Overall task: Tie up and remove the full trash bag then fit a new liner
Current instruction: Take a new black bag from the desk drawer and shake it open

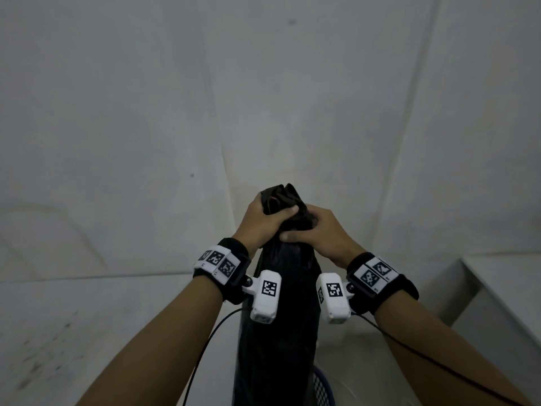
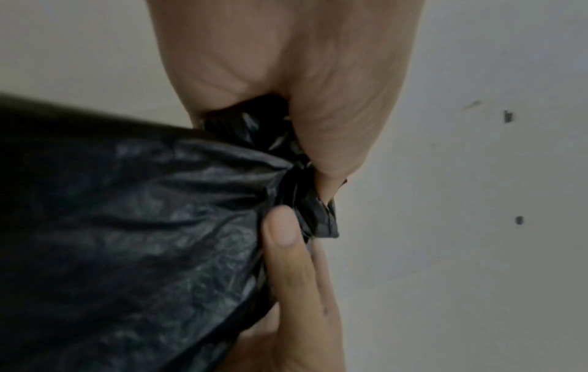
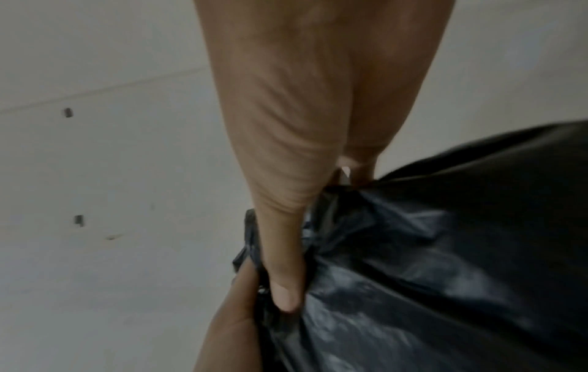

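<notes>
A full black trash bag (image 1: 278, 317) hangs stretched upright in the middle of the head view, its top gathered into a twisted neck (image 1: 282, 200). My left hand (image 1: 265, 219) grips the neck from the left with its fingers curled round the bunched plastic. My right hand (image 1: 316, 230) grips it just below from the right, thumb across the front. In the left wrist view my left hand (image 2: 305, 105) clamps the crumpled bag (image 2: 127, 226) neck. In the right wrist view my right hand (image 3: 286, 264) presses its thumb into the bag (image 3: 445, 251) folds. The bag's lower end is hidden.
The rim of a blue mesh bin (image 1: 323, 388) shows at the bottom edge, right of the bag. A white ledge (image 1: 483, 288) juts out at the right. Pale walls (image 1: 146, 112) meet in a corner behind the bag, above a light floor (image 1: 73, 332).
</notes>
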